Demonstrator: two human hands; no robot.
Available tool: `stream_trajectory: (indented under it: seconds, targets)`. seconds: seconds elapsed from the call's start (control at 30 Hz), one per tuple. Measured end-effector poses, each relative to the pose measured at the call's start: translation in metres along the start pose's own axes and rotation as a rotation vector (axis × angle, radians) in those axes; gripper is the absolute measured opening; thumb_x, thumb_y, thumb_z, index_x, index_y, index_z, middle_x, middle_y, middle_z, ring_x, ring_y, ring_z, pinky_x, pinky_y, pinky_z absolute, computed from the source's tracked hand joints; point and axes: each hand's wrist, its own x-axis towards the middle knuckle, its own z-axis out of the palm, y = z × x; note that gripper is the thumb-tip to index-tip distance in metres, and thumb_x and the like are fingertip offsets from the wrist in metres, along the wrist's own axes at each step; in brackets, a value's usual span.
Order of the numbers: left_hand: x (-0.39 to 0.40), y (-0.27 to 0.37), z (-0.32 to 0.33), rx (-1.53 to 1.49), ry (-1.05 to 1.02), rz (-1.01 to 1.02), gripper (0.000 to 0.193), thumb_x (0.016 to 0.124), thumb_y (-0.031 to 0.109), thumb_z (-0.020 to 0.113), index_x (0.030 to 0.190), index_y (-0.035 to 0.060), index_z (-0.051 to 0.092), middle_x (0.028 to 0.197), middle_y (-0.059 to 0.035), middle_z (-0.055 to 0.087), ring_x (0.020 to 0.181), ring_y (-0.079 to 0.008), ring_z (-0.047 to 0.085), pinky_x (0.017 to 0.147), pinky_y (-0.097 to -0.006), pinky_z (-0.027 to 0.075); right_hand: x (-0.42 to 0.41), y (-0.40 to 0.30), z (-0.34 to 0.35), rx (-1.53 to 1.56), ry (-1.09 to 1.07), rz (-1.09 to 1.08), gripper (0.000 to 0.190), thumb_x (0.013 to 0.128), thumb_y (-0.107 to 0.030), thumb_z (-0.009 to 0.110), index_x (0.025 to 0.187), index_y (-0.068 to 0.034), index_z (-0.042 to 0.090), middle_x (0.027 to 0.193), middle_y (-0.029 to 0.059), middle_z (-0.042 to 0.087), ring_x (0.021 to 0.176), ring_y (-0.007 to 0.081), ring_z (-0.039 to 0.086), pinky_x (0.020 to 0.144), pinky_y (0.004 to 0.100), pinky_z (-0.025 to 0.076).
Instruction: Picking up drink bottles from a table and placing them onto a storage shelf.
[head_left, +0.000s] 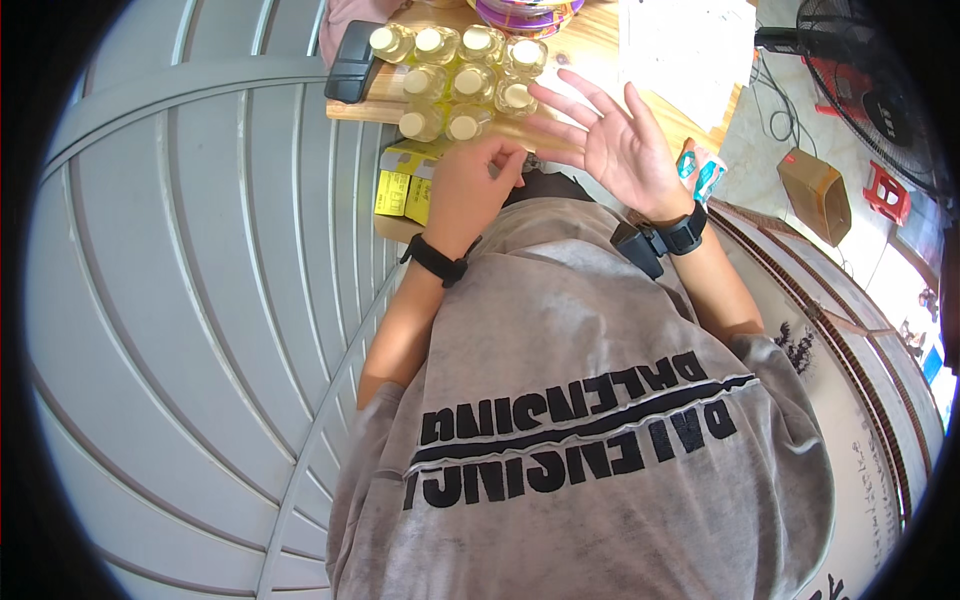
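Note:
My left hand (480, 180) is bent at the wrist near the table's front edge, fingers curled in and thumb tip close to the index finger; no object shows in it. To its right, my right hand (619, 142) is turned palm up with the fingers spread, and it is bare. Both wrists wear black straps, the right one carrying a black block (637, 247). Beyond the hands, several clear bottles (472, 81) of pale yellow liquid with cream caps stand in close rows on the wooden table (367, 111). My right fingertips appear near the closest bottles; contact is unclear.
Below the table edge sits a yellow carton (405, 184). A black case (352, 64), purple packages (529, 15) and white paper (682, 60) lie on the table. A ribbed grey wall (195, 300) rises at left. At right are a fan (877, 105), cardboard box (814, 195) and red stool (889, 193).

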Motion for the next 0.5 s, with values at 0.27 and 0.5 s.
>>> stream_trajectory:
  seconds: [0.27, 0.5]
  targets:
    - [-0.005, 0.013, -0.006, -0.067, -0.030, 0.007, 0.020, 0.089, 0.019, 0.058, 0.080, 0.0026, 0.065, 0.060, -0.0063, 0.064, 0.054, -0.0131, 0.061, 0.052, -0.0263, 0.043, -0.004, 0.000, 0.006, 0.015, -0.025, -0.011, 0.070, 0.097, -0.056, 0.021, 0.147, -0.007, 0.018, 0.149, 0.0182, 0.026, 0.135, 0.0363, 0.030, 0.108, 0.0522, 0.028]
    - [-0.012, 0.002, -0.016, -0.549, -0.122, -0.076, 0.031, 0.097, 0.023, 0.045, 0.094, 0.0010, 0.066, 0.067, -0.0058, 0.067, 0.047, -0.0050, 0.039, 0.045, -0.0203, 0.032, -0.007, 0.014, -0.003, -0.761, 0.233, -0.079, 0.034, 0.098, -0.025, 0.048, 0.124, -0.003, 0.051, 0.107, 0.0052, 0.060, 0.091, 0.0097, 0.055, 0.084, 0.0241, 0.046]
